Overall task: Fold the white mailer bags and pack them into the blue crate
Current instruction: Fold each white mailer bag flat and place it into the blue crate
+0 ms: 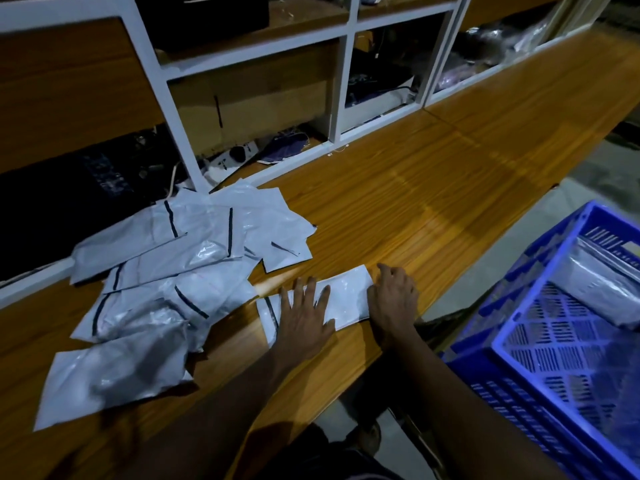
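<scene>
The left hand (304, 320) lies flat on a white mailer bag (346, 299) at the bench's (433, 188) near edge; the right hand's (393, 299) grip rests released on its right end. The slick film may spring open or slide off before reaching the blue crate (540, 268) at right.

Wooden counter (433, 188) under heaped mailer bags (166, 271), one folded bag (346, 299).

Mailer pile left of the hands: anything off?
Nothing damaged. The unfolded mailer bags lie in a loose, overlapping heap, and one pokes past the wooden table's near edge. Both hands press a single bag flat.
</scene>
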The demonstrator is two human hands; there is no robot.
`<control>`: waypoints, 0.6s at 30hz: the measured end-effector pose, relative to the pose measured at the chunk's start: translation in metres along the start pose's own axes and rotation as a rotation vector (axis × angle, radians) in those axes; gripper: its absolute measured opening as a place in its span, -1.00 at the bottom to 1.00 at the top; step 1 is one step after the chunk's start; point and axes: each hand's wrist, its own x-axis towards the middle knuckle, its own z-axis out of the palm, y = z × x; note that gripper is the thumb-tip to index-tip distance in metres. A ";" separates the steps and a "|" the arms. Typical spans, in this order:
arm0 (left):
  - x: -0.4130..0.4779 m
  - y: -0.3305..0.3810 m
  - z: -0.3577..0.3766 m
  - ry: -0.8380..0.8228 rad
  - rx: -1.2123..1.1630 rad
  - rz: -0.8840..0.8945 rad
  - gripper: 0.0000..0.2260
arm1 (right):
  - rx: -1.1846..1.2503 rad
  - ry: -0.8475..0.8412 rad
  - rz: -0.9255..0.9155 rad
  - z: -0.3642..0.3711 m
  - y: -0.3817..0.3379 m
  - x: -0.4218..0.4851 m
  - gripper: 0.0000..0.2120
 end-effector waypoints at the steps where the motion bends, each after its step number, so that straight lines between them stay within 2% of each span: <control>1: 0.000 0.000 0.002 -0.013 -0.001 -0.007 -0.40 | 0.037 0.005 -0.060 0.002 -0.002 0.001 -0.55; 5: 0.013 0.012 0.002 -0.030 -0.023 -0.010 -0.42 | 0.081 -0.099 -0.403 0.013 -0.015 0.006 -0.51; 7: 0.018 0.014 0.003 -0.018 -0.029 -0.004 -0.43 | 0.039 -0.167 -0.487 0.017 -0.019 0.005 -0.50; 11: 0.018 0.005 0.007 0.013 0.008 -0.002 -0.44 | -0.100 -0.233 -0.512 0.028 -0.007 -0.004 -0.48; 18: 0.016 0.005 0.001 -0.009 0.002 -0.104 -0.45 | -0.056 -0.264 -0.461 0.027 -0.018 -0.014 -0.49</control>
